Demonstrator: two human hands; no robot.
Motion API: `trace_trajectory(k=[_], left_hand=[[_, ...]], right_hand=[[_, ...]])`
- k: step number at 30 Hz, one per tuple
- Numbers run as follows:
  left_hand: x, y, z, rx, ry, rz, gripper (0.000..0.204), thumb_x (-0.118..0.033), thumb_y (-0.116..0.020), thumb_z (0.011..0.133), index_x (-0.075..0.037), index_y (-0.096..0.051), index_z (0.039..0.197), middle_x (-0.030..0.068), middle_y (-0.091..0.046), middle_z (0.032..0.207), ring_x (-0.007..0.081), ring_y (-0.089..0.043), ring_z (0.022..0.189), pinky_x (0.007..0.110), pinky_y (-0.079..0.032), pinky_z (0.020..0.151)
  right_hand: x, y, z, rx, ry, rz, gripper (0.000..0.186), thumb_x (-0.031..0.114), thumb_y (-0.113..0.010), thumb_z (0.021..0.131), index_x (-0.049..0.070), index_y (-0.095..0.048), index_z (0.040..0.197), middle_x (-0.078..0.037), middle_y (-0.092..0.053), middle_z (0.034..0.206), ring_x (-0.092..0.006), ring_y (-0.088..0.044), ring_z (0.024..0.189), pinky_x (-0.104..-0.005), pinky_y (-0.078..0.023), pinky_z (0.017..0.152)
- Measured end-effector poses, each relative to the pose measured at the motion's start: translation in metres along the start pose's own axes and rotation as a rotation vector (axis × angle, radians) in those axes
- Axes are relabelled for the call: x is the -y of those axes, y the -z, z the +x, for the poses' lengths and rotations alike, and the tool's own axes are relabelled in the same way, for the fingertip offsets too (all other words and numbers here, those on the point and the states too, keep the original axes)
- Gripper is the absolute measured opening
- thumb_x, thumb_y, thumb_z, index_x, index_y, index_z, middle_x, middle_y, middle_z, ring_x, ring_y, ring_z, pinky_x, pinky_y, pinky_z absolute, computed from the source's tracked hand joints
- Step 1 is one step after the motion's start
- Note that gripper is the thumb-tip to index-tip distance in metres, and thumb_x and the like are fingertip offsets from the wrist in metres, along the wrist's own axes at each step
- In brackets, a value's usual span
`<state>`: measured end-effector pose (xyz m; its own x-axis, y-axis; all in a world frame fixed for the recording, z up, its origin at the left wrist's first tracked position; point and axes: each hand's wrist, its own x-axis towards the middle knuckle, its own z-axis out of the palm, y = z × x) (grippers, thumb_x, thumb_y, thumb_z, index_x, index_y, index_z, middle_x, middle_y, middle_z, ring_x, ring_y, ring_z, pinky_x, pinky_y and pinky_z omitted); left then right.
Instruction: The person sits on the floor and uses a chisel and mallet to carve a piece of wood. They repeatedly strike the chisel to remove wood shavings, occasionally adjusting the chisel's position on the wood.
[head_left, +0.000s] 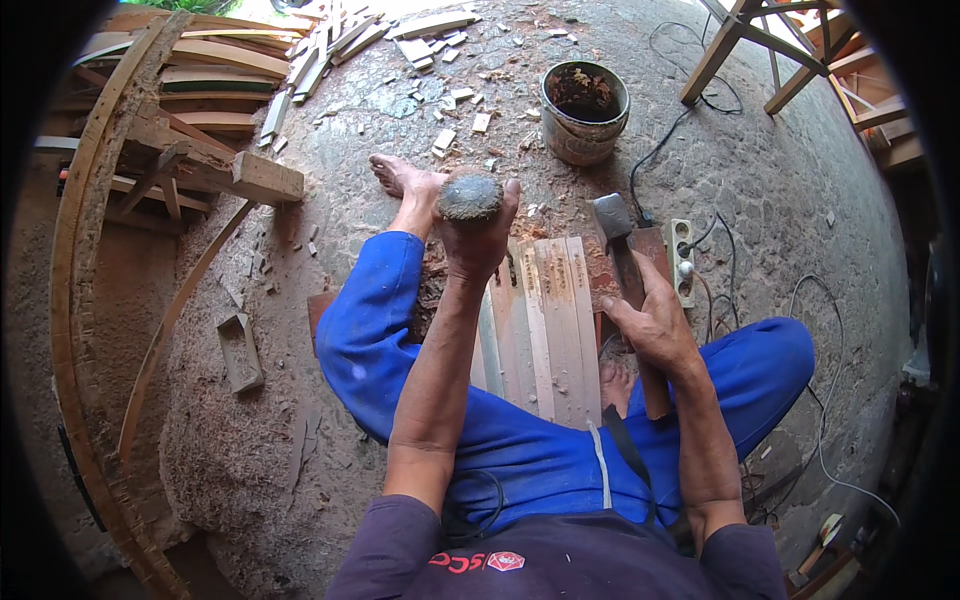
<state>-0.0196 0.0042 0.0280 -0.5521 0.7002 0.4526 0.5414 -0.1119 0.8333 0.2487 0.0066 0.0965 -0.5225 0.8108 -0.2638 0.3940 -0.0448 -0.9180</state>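
My left hand [478, 240] is closed around a round-ended piece [470, 196] with a worn grey face and a frayed brown rim. It points up at the view, so its length and exact kind are hidden. My right hand [655, 318] grips a hammer [628, 270] by its wooden handle, the grey metal head uppermost and the handle's lower end by my right thigh. Between my legs lie several pale wooden strips [540, 330] side by side, below and between both hands. Dark marks show at their far ends.
A dirty bucket [586, 112] stands ahead. A white power strip [681, 262] and cables [735, 270] lie at the right. Offcuts [443, 140] litter the floor. At the left are a curved wooden frame [85, 220], a beam [268, 180] and a small wooden tray [240, 353]. A wooden stand [715, 60] rises far right.
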Motion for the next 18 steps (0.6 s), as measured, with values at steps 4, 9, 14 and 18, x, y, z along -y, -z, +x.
trace_trajectory(k=[4, 9, 14, 18], left_hand=[[0.012, -0.003, 0.003, -0.061, -0.136, 0.072, 0.014, -0.003, -0.072, 0.091, -0.003, -0.059, 0.085, -0.0013, -0.059, 0.065, 0.0080, -0.055, 0.053, 0.026, -0.043, 0.049], [0.007, 0.013, 0.003, -0.047, -0.082, -0.129, 0.010, 0.001, -0.068, 0.091, -0.003, -0.060, 0.087, -0.0002, -0.060, 0.070, 0.0087, -0.055, 0.054, 0.026, -0.042, 0.049], [-0.016, -0.008, -0.041, 0.003, -0.233, 0.089, 0.023, -0.016, -0.082, 0.080, -0.006, -0.062, 0.081, 0.0057, -0.062, 0.080, 0.0221, -0.064, 0.070, 0.035, -0.050, 0.064], [0.031, -0.022, -0.057, 0.101, -0.024, -0.306, 0.028, -0.024, -0.077, 0.085, -0.006, -0.060, 0.101, 0.0065, -0.063, 0.094, 0.0218, -0.065, 0.084, 0.035, -0.052, 0.075]], right_hand=[[-0.006, -0.003, 0.005, -0.009, 0.069, -0.044, 0.065, 0.014, -0.071, 0.089, -0.004, -0.045, 0.145, -0.016, -0.064, 0.126, -0.0237, -0.061, 0.118, -0.0372, -0.046, 0.104], [-0.006, -0.006, 0.006, -0.029, 0.097, -0.103, 0.066, 0.013, -0.072, 0.088, -0.003, -0.045, 0.146, -0.015, -0.066, 0.121, -0.0234, -0.064, 0.113, -0.0366, -0.048, 0.101], [0.013, -0.017, 0.001, -0.129, 0.369, -0.218, 0.062, 0.009, -0.072, 0.089, 0.000, -0.046, 0.145, -0.020, -0.070, 0.112, -0.0302, -0.072, 0.099, -0.0366, -0.057, 0.084], [0.045, -0.021, 0.006, -0.121, 0.748, -0.359, 0.061, 0.002, -0.071, 0.088, 0.002, -0.046, 0.144, -0.027, -0.069, 0.115, -0.0404, -0.072, 0.102, -0.0436, -0.059, 0.084]])
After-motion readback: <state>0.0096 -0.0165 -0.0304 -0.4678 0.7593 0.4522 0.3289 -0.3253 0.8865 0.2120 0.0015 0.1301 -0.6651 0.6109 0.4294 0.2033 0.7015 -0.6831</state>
